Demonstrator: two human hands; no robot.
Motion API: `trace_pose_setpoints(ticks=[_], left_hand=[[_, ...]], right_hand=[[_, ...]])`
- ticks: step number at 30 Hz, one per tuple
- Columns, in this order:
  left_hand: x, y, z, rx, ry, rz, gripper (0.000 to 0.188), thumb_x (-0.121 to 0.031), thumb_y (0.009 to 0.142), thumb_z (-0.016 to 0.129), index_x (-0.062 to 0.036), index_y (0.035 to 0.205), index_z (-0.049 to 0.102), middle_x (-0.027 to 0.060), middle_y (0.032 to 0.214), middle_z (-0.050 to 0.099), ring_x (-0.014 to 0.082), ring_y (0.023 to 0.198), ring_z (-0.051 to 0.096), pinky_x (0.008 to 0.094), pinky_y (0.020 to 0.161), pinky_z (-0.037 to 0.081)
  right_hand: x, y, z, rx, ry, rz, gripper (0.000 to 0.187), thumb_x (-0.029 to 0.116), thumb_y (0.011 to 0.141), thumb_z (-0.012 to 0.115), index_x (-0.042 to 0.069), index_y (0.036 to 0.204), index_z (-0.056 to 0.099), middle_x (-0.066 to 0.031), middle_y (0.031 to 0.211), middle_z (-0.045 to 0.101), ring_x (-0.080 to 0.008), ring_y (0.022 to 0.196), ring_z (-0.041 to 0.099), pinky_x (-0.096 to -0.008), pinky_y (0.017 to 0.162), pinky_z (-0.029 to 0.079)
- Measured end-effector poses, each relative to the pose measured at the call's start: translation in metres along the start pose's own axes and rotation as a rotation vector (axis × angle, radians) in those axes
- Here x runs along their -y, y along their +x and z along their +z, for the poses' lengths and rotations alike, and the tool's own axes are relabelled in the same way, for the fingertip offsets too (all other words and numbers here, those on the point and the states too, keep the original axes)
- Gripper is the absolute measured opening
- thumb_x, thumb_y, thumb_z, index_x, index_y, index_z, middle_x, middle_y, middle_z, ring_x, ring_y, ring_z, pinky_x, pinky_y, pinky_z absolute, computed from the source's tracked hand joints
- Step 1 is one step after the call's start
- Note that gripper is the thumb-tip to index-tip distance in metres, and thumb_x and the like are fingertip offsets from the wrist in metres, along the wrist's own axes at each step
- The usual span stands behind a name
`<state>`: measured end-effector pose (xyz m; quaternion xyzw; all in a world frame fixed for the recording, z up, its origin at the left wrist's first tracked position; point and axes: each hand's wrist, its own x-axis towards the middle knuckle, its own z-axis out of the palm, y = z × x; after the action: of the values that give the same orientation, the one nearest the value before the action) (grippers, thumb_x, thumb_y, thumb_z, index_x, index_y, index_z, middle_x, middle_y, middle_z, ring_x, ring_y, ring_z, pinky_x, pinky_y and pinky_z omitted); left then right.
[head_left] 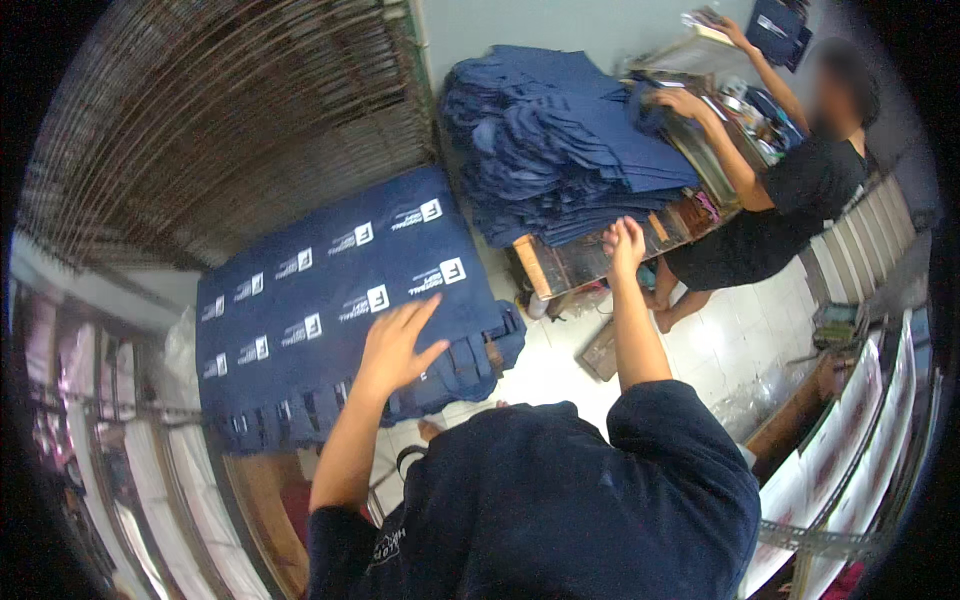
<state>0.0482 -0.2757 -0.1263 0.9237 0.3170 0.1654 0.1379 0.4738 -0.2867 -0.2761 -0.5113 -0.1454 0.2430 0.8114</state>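
Navy printed fabric [335, 285] lies ahead and to the left of the person I am watching, spread flat with two rows of white logos facing up. Its long axis, as I read it, runs left to right across my view, the right end set a little farther off; navy flaps [300, 405] hang along the near edge. Just behind it rises a wire drying rack [250, 120]. Of the two hands, the left hand [398, 350] is the nearer, over the fabric's near right part: fingers spread, thumb apart, gripping nothing I can see. I cannot tell whether it touches the cloth. Farther right, a tall pile of navy cloth [560, 140] sits on a wooden surface [580, 265]. The right hand [625, 245] is held up by that surface's near edge, fingers loosely curled; whether it pinches anything is too small for me to tell. At far right, a co-worker [810, 190] in dark clothing has one hand [682, 103] at the pile's far edge.
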Motion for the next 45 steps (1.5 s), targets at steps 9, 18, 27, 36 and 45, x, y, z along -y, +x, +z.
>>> trace_pose_setpoints(ticks=[9, 18, 27, 36, 45], left_hand=[[0.11, -0.254, 0.159, 0.192, -0.116, -0.707, 0.06, -0.037, 0.07, 0.069, -0.0032, 0.117, 0.052, 0.0174, 0.096, 0.063, 0.0327, 0.089, 0.06, 0.0387, 0.079, 0.046], [0.084, -0.363, 0.186, 0.339, -0.321, -1.212, 0.063, -0.04, 0.072, 0.068, -0.0097, 0.123, 0.048, 0.0154, 0.104, 0.061, 0.0318, 0.099, 0.057, 0.0389, 0.083, 0.044], [0.056, -0.168, 0.01, -0.055, 0.266, -0.524, 0.055, -0.03, 0.073, 0.065, -0.0114, 0.122, 0.049, 0.0148, 0.102, 0.057, 0.0319, 0.097, 0.054, 0.0421, 0.083, 0.043], [0.009, -0.023, -0.126, -0.183, 0.864, 0.153, 0.053, -0.026, 0.068, 0.065, -0.0144, 0.117, 0.052, 0.0043, 0.095, 0.052, 0.02, 0.096, 0.05, 0.0368, 0.086, 0.038], [-0.04, 0.046, -0.12, -0.265, 0.706, 0.284, 0.071, -0.045, 0.064, 0.067, -0.0102, 0.123, 0.047, 0.004, 0.091, 0.052, 0.0191, 0.085, 0.05, 0.0332, 0.07, 0.038]], right_hand=[[0.086, 0.105, 0.049, -0.368, 0.003, 0.31, 0.079, 0.051, 0.074, 0.063, 0.002, 0.13, 0.036, -0.0243, 0.136, 0.021, -0.0383, 0.116, 0.04, -0.0476, 0.091, 0.04], [0.099, 0.111, 0.082, -0.486, -1.48, -0.485, 0.051, 0.029, 0.063, 0.065, 0.023, 0.112, 0.056, -0.0159, 0.126, 0.037, -0.0349, 0.113, 0.037, -0.0458, 0.09, 0.038], [0.123, 0.147, 0.074, -0.167, -1.754, -0.533, 0.038, 0.037, 0.078, 0.049, 0.021, 0.111, 0.061, -0.0118, 0.107, 0.061, -0.0341, 0.093, 0.06, -0.0469, 0.079, 0.047], [0.254, 0.164, 0.14, 0.07, -1.342, -1.282, 0.034, 0.026, 0.087, 0.052, 0.001, 0.109, 0.058, -0.0168, 0.104, 0.061, -0.0311, 0.094, 0.059, -0.0369, 0.08, 0.045], [0.286, -0.099, 0.242, 0.753, -0.943, -1.324, 0.021, 0.007, 0.085, 0.057, 0.001, 0.105, 0.058, -0.0063, 0.072, 0.057, -0.0055, 0.059, 0.047, -0.0228, 0.05, 0.04]])
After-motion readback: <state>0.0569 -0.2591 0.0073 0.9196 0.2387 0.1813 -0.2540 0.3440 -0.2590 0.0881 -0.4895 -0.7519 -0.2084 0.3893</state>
